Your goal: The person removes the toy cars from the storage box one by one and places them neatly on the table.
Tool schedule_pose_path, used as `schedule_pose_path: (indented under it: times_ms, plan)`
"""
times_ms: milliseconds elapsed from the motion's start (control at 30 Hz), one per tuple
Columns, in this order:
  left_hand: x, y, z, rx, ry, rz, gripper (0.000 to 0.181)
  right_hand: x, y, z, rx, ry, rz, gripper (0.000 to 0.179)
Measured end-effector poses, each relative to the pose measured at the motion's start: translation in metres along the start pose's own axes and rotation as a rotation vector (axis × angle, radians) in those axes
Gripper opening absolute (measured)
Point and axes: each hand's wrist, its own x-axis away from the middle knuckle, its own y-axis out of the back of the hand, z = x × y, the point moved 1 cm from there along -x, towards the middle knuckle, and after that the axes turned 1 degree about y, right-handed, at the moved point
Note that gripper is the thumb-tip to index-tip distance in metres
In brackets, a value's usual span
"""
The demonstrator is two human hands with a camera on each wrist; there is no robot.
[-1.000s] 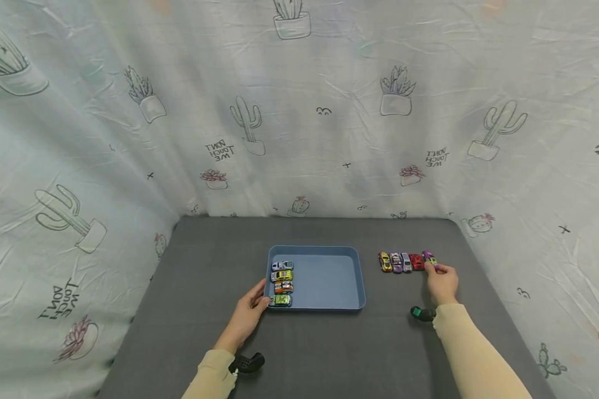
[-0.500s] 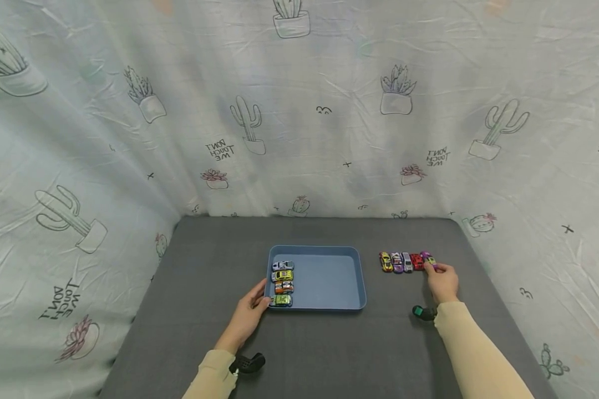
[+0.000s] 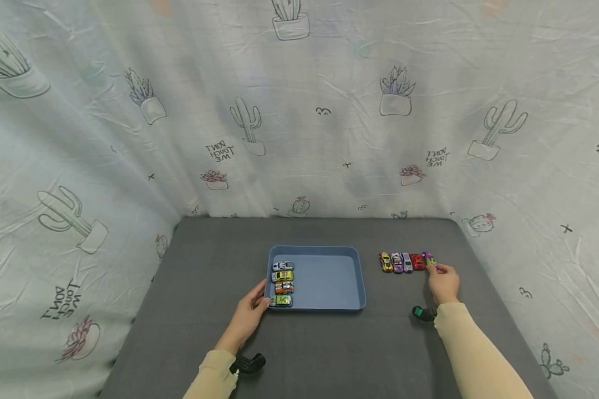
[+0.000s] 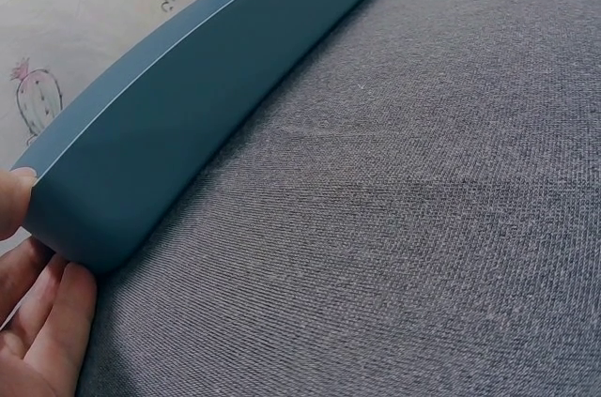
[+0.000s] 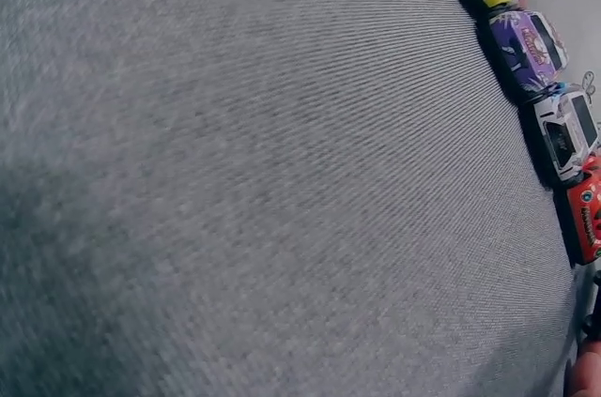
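My left hand [image 3: 247,316] holds the near left corner of a shallow blue tray [image 3: 324,308]. In the left wrist view its thumb lies on the tray's rim and the other fingers touch the outer wall. Along the tray's left side lie a silver toy car [image 3: 282,266], a yellow one [image 3: 282,275], an orange-and-white one [image 3: 284,287] and a green one [image 3: 281,301]. At the right, my right hand [image 3: 443,284] pinches the near end of a purple-and-green toy car [image 3: 430,259]; in the right wrist view only a fingertip and a dark bit of car show.
Left of the pinched car stand, in a row, a red toy car [image 3: 417,261], a white one [image 3: 406,262], a purple one [image 3: 396,262] and a yellow-and-red one [image 3: 386,262]. Grey cloth [image 3: 329,354] covers the table. A cactus-print curtain [image 3: 299,133] hangs behind and at the sides.
The purple-and-green car has shifted slightly right in my right hand and leans less toward the red car. My left hand and the tray have stayed in place.
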Motion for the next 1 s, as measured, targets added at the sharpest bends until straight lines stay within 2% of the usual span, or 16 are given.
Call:
schedule_pose_path:
  times_ms: [133, 367, 700, 1000]
  plan:
    - [0.002, 0.000, -0.004, -0.004, 0.007, 0.004, 0.054, 0.000, 0.000, 0.001, -0.017, -0.006, -0.026, 0.045]
    - [0.008, -0.001, -0.020, -0.012, 0.009, 0.013, 0.055, -0.004, -0.005, -0.002, -0.005, -0.005, -0.037, 0.044]
    - [-0.001, -0.001, -0.001, 0.001, 0.004, 0.000, 0.054, -0.003, -0.004, -0.003, -0.007, -0.015, 0.003, 0.046]
    - [0.002, 0.000, -0.005, -0.010, 0.010, -0.001, 0.054, 0.001, 0.000, -0.002, -0.037, 0.007, 0.018, 0.052]
